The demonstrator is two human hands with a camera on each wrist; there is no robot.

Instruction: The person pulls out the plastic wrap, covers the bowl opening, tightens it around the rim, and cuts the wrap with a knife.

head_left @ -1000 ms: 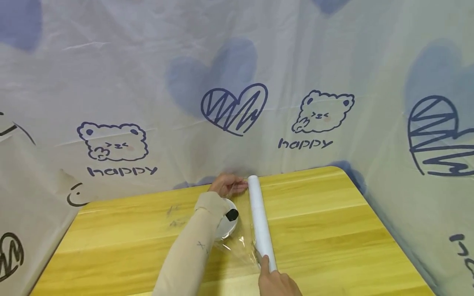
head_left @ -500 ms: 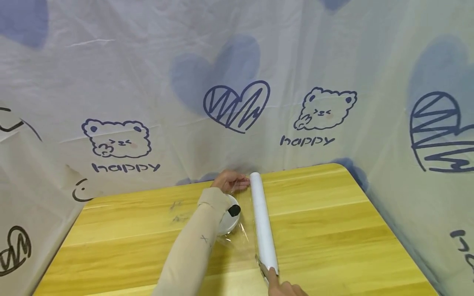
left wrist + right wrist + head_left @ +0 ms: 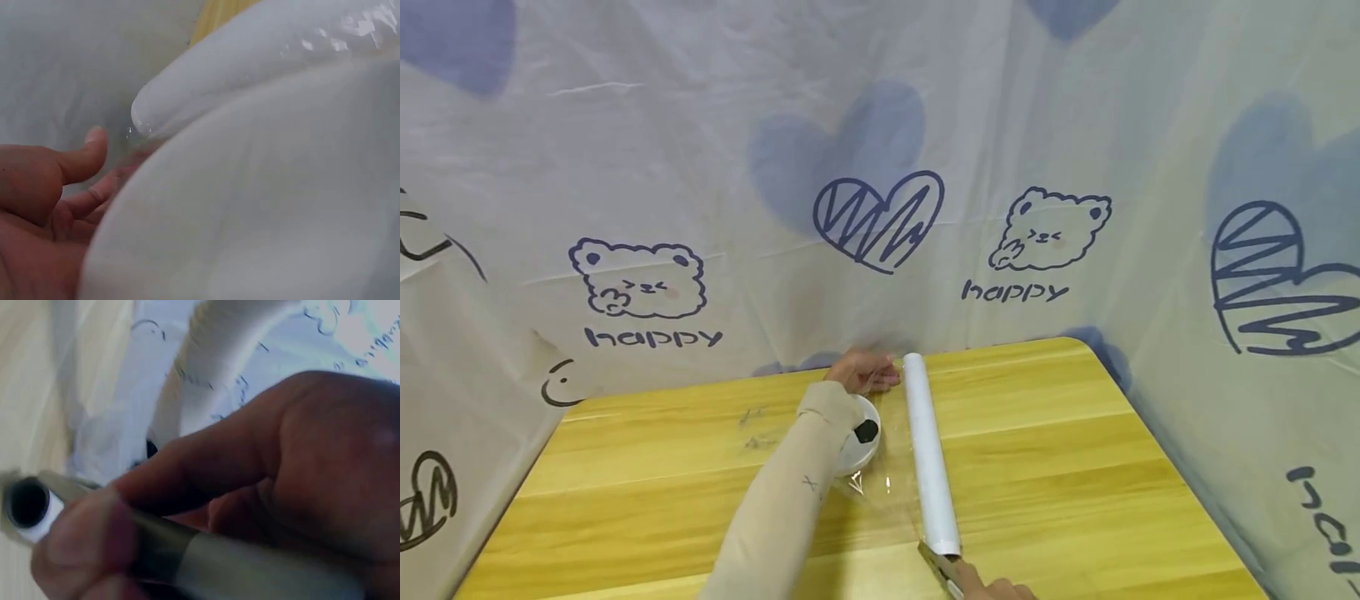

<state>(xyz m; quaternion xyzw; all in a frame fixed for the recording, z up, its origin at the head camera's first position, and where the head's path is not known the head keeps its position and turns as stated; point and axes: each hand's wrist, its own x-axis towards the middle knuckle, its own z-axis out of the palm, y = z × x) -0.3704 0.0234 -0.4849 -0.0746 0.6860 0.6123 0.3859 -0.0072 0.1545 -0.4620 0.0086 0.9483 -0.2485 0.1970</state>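
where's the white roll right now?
In the head view, the white roll lies just right of centre on the wood-grain table, between the left hand by its far end and the right hand by its near end.

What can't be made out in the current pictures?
White round container: left part hidden by the sleeve, head view.
Black piece at the container: too small to identify, head view.
Clear film: edges too faint to trace, head view.
Left hand: fingertips hidden by a blurred pale shape, left wrist view.
Pale-handled tool: type unclear, blurred and partly covered by the right hand, right wrist view.
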